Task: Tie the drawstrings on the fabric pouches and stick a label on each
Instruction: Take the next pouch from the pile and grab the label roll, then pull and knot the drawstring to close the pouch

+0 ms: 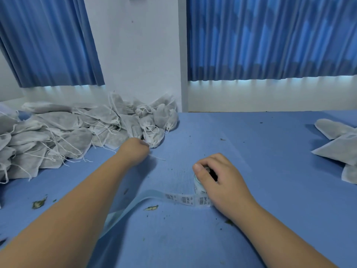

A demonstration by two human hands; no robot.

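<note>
A big heap of white fabric pouches with loose drawstrings lies at the left and back of the blue table. My left hand reaches to the heap's front edge, its fingers curled at a tied pouch; the fingertips are hidden, so the grip is unclear. My right hand grips a roll of barcode labels standing on the table. A strip of label backing trails from the roll to the left and runs under my left forearm.
A few more white pouches lie at the table's right edge. Dried leaf bits and crumbs are scattered over the table. Blue curtains and a white wall stand right behind the table.
</note>
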